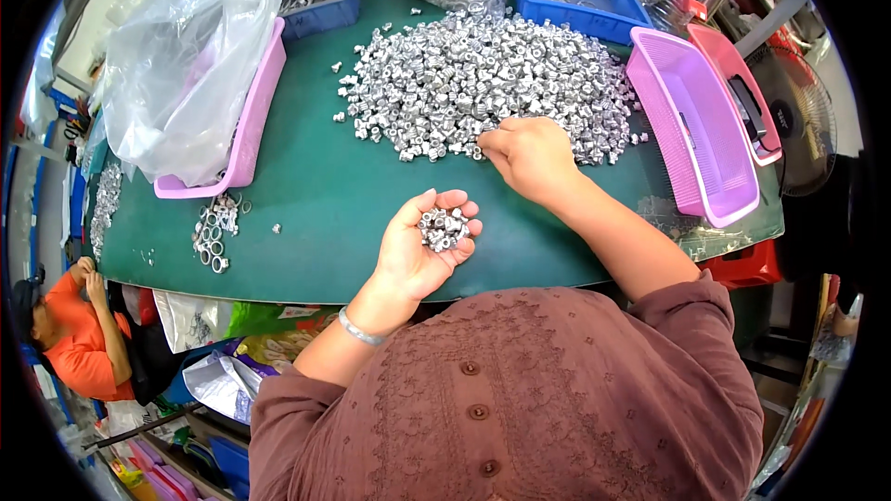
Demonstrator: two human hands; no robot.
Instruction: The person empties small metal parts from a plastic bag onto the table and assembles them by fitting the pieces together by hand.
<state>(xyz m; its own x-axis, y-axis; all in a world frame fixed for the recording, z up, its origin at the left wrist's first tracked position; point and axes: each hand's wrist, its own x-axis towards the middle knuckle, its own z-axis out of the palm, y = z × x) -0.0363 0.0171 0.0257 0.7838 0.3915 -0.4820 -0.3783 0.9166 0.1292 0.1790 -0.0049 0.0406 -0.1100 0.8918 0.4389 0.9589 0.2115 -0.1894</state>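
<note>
A wide heap of small silvery metal fittings (436, 83) lies on the green tabletop (320, 158). My left hand (408, 246) is cupped palm up near the table's front edge, its fingers curled round a handful of the same metal fittings (444, 229). At the near edge of the heap my right hand (536, 156) has thumb and fingers pinched together, touching the pieces there. What sits between those fingertips is too small and partly hidden to make out.
A pink basket (269, 83) with a clear plastic bag stands at left, metal rings (212, 246) beside it. Blue trays (594, 23) line the back. A purple basket (696, 139) and a fan (789, 116) stand at right. A person in orange (88, 353) sits far left.
</note>
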